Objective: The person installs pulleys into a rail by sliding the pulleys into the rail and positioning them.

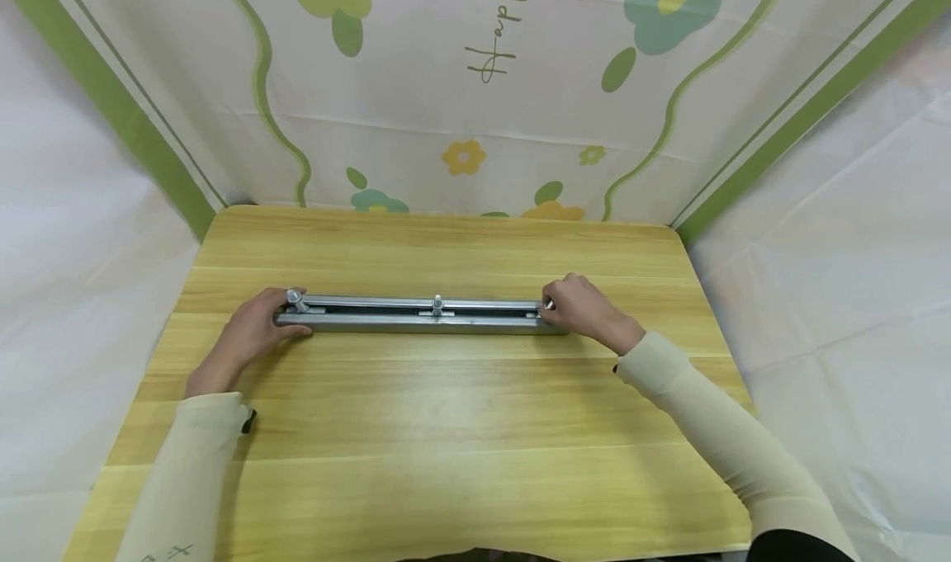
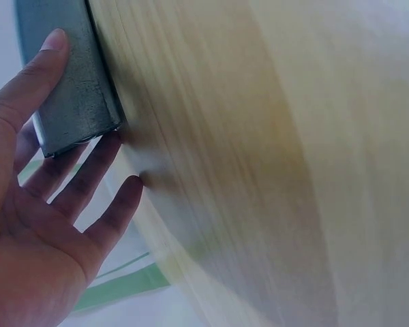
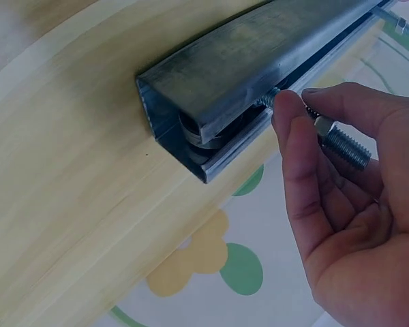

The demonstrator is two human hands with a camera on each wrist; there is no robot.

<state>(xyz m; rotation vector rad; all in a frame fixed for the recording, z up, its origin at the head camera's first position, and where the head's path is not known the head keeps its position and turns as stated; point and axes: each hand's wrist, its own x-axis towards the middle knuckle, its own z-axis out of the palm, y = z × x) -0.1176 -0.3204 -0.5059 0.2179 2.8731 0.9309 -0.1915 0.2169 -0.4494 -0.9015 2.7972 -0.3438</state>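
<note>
A long steel C-channel rail [image 1: 401,324] lies across the table with its slot facing up. My left hand [image 1: 253,331] holds its left end, with the thumb [image 2: 44,71] along one side wall and other fingers around the far side and end. At the right end my right hand [image 1: 587,306] pinches a threaded bolt [image 3: 347,148] that sticks out of the slot; thumb and fingertips partly hide it. Dark round wheels [image 3: 218,136] show inside the rail's open end. Two more bolts stand in the slot, one at the middle [image 1: 437,304] and one by my left hand [image 1: 295,299].
The wood-grain table [image 1: 446,430] extends in front of and behind the rail. A white curtain with printed flowers [image 1: 464,158] hangs at its back edge, and white sheets [image 1: 839,323] flank both sides.
</note>
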